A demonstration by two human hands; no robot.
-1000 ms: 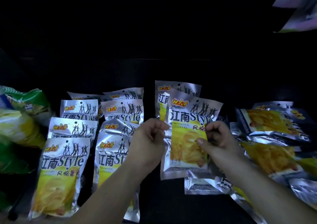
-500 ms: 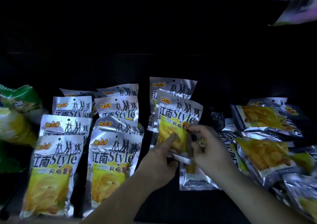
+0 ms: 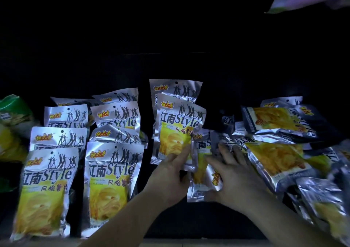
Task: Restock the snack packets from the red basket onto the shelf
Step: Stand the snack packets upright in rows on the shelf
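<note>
two rows of silver-and-yellow foil snack packets (image 3: 111, 180) stand neat at the left of the dark shelf (image 3: 189, 222). your left hand (image 3: 168, 178) pinches the lower edge of the front packet (image 3: 176, 131) of a third row. your right hand (image 3: 236, 176) lies spread flat on the loose heap (image 3: 274, 159) at the right, not yet sorted; the red basket is out of view

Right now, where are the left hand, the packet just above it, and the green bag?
Left hand (image 3: 168, 176): head view, on the back of the hand.
Packet (image 3: 175, 133): head view, on its yellow front panel.
Green bag (image 3: 14, 108): head view, on its green top part.
</note>
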